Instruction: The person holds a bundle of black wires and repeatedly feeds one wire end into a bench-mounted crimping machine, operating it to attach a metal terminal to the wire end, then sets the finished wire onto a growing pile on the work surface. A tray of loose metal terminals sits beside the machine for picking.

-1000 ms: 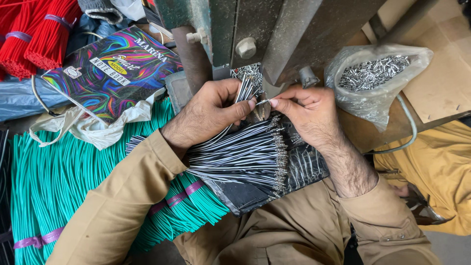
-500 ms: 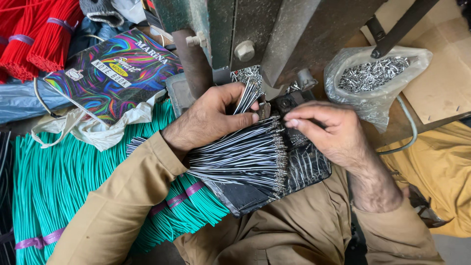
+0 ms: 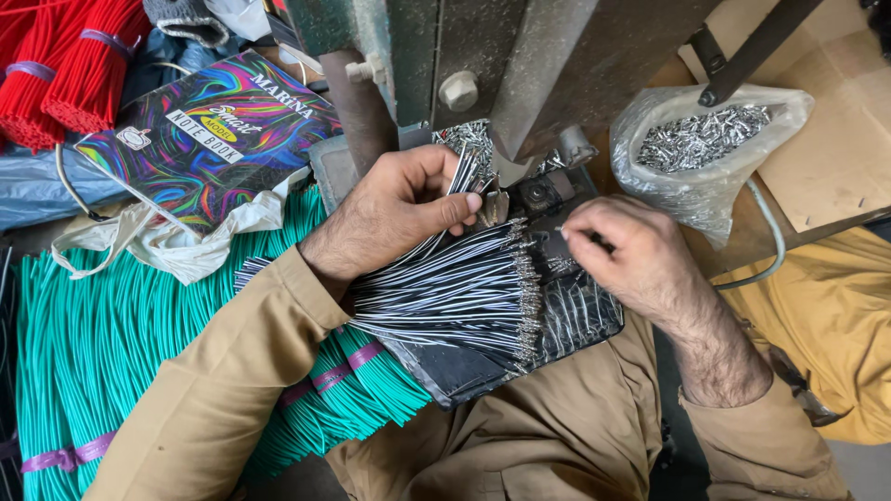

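While my left hand (image 3: 394,209) pinches a few striped wires (image 3: 455,288) between thumb and fingers, their upper ends point up toward the grey machine (image 3: 483,56), and the rest fan out across my lap with metal tips facing right. My right hand (image 3: 631,255) sits just right of those tips, fingers curled shut on something too small to make out. The wires' long axis runs left to right, slightly upward, so my right hand is nearer the tips. Green wires (image 3: 111,343) lie at left.

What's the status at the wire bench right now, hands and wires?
Left hand gripping a few black-and-white wires at the machine. Right hand closed over the wire pile, contents unclear. Nothing between the hands.
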